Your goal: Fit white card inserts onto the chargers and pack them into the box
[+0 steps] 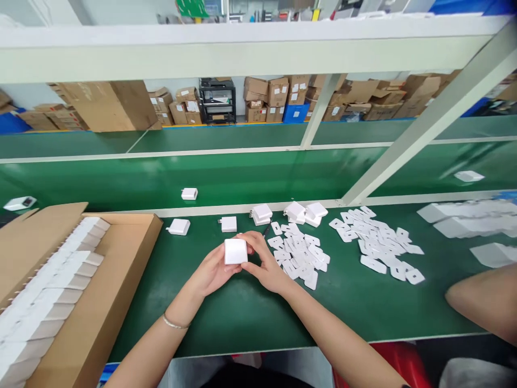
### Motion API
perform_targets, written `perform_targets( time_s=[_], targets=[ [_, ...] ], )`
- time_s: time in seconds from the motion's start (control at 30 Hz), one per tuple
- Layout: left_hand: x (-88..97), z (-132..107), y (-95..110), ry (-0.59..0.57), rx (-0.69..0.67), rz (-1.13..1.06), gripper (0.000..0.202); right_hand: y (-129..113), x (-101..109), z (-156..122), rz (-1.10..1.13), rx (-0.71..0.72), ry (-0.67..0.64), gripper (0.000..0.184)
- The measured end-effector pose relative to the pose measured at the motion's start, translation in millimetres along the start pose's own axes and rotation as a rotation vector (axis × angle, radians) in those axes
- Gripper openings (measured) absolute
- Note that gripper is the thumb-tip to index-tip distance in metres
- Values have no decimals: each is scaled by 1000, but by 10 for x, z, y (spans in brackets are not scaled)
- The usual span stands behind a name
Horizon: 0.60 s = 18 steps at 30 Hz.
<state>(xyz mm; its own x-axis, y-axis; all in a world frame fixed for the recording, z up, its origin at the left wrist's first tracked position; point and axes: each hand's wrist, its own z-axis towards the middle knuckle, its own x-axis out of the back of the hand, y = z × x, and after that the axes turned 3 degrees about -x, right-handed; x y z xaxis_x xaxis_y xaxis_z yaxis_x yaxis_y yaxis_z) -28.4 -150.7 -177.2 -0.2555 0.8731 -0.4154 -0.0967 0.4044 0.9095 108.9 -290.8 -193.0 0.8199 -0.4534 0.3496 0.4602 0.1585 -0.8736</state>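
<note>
Both hands meet around one white charger block (235, 251) over the green table, its broad blank face turned up to me. My left hand (215, 269) cups it from the left and below. From the right, my right hand (262, 261) grips its edge with thumb and fingers. Just beyond lie a white charger with prongs (228, 224) and another white charger (179, 227) to its left. A heap of flat white plates (299, 250) with small slots lies right of my right hand.
An open cardboard box (129, 269) with rows of white chargers stands at left. More chargers (262, 213) sit along the back rail. A second plate heap (379, 242) lies right. A slanted metal post (424, 113) rises there. Another person's arm (484, 302) enters at right.
</note>
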Motion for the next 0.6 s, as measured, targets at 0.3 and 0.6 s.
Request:
perform_targets(
  time_s=[0.3, 0.6],
  targets=[
    [792, -579, 1094, 772, -17, 1363, 59, -25, 136, -41, -761, -172, 107, 49],
    [2240, -1185, 1483, 927, 644, 2212, 54, 46, 261, -82, -1074, -476, -43, 44]
  ],
)
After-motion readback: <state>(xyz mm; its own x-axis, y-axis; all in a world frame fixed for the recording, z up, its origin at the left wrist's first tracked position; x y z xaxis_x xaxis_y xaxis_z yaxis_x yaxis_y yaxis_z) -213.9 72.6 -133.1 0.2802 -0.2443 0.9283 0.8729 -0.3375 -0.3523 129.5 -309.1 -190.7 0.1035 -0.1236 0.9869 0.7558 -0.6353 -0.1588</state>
